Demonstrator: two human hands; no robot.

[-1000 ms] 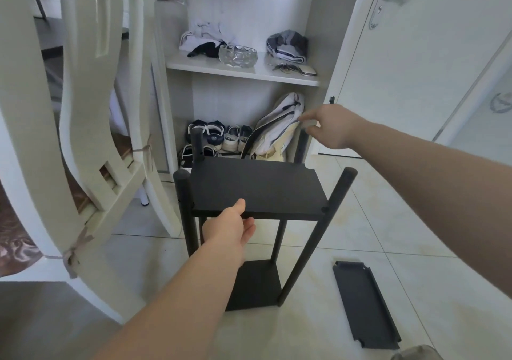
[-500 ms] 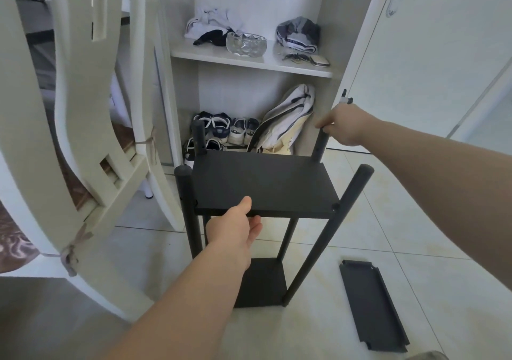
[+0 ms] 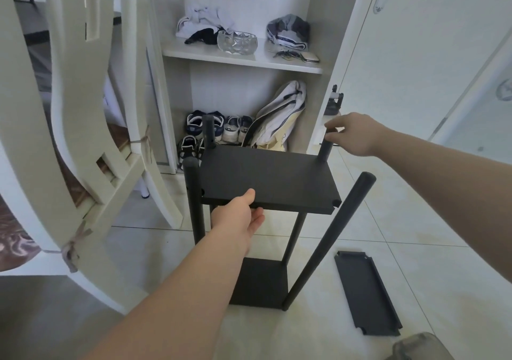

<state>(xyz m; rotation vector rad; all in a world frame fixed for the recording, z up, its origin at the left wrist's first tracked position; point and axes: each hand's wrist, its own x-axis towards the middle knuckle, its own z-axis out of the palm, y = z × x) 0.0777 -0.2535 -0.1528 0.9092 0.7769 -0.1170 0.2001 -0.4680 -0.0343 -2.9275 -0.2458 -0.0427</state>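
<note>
A black rack stands on the tiled floor with a bottom panel (image 3: pixel 260 284) and several round black posts. My left hand (image 3: pixel 239 215) holds the near edge of the middle shelf panel (image 3: pixel 266 176), thumb on top and fingers underneath. My right hand (image 3: pixel 350 132) grips the top of the far right post (image 3: pixel 324 151). The near right post (image 3: pixel 329 237) leans outward, out of the panel's corner notch. A loose black panel (image 3: pixel 365 293) lies flat on the floor to the right.
A white chair (image 3: pixel 83 143) stands close on the left. Behind the rack is an open white cabinet with shoes (image 3: pixel 210 129), a bag (image 3: pixel 279 113) and a glass bowl (image 3: pixel 237 42) on its shelf. A white door (image 3: pixel 415 54) is at right.
The view has shifted and the rack sits a little more upright. My right hand has slid down onto the far right post's top. My left hand keeps its hold on the panel edge.
</note>
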